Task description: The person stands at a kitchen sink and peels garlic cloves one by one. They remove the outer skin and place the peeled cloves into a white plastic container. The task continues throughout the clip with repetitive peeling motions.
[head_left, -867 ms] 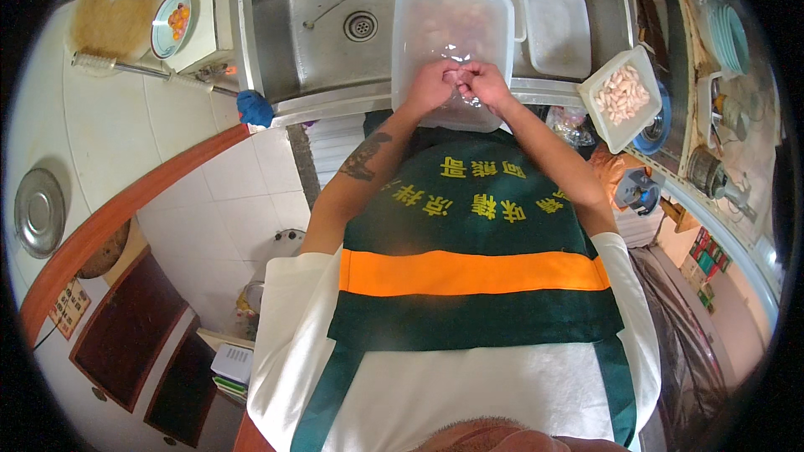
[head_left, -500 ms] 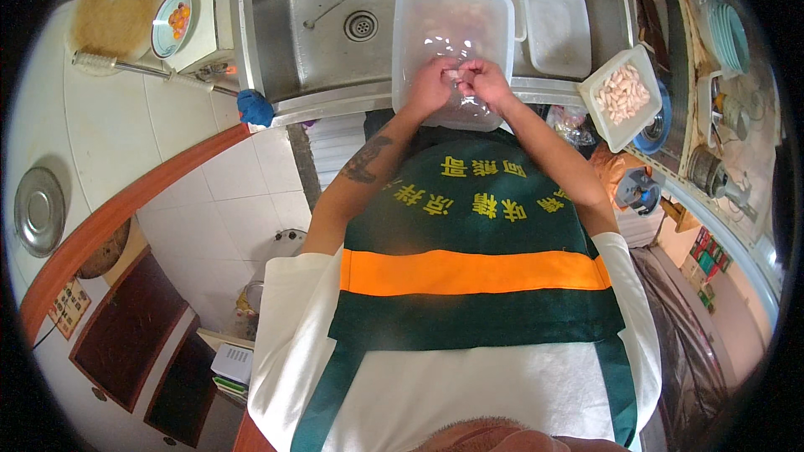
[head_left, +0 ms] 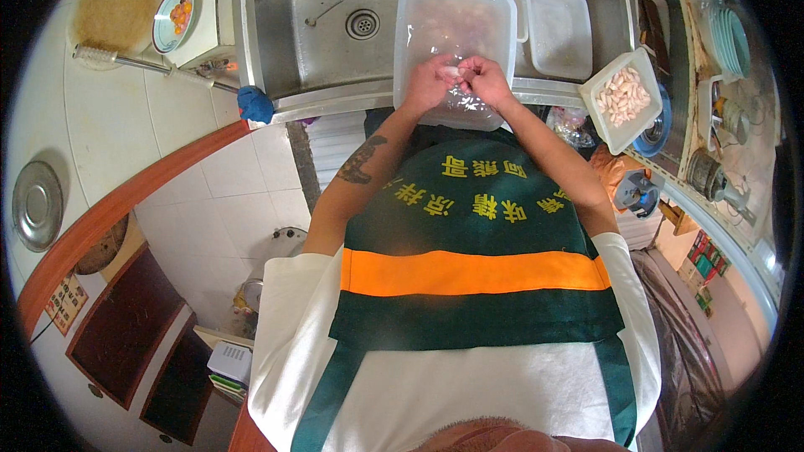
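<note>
Both my hands are above a translucent white tub [head_left: 456,0] of water, set at the sink's front edge. Pinkish pieces [head_left: 448,29] lie blurred under the water. My left hand [head_left: 429,85] and my right hand [head_left: 487,84] meet at the fingertips, pinching a small pale piece [head_left: 453,73] between them. What kind of food it is cannot be made out. To the right, a white square container [head_left: 596,109] holds many pale pink, finger-like pieces [head_left: 625,96].
The steel sink's left basin [head_left: 331,59] has a drain. Two white trays, one of them a shallow rectangular tray [head_left: 559,29], sit in the right basin. A blue cloth [head_left: 255,105] hangs at the left corner. Stacked bowls [head_left: 727,42] line the right shelf; a bowl [head_left: 167,33] stands left.
The fingers have shifted slightly around the pale piece, which shows a little more. The tub and containers stay in place.
</note>
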The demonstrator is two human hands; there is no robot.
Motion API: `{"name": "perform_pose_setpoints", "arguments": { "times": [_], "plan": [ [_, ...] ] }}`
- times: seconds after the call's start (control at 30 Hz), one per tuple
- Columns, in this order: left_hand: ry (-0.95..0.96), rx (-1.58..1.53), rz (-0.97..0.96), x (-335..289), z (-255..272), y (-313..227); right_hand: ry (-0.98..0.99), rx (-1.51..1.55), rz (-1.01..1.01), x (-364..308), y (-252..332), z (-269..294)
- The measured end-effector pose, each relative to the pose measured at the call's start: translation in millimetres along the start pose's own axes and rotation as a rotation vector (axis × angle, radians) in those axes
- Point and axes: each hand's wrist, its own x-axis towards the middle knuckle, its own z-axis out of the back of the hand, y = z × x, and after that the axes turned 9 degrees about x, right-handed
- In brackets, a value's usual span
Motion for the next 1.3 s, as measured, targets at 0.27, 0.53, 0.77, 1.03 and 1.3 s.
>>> {"name": "perform_pose_setpoints", "arguments": {
  "times": [0.27,0.53,0.77,1.03,1.3],
  "plan": [
    [0.005,-0.012,-0.037,1,-1,-1,0.014,-0.027,0.042,0,-2,3],
    [-0.123,-0.175,0.009,2,0,-12,-0.006,-0.213,0.299,5,-15,9],
    [-0.127,-0.015,0.011,1,-1,-16,-0.006,-0.341,0.313,-1,-5,6],
    [-0.088,-0.144,-0.059,5,-5,-1,-0.027,-0.429,0.313,-5,2,5],
    [-0.108,-0.075,-0.048,2,-1,-9,-0.060,0.235,-0.019,-3,6,1]
  ]
}}
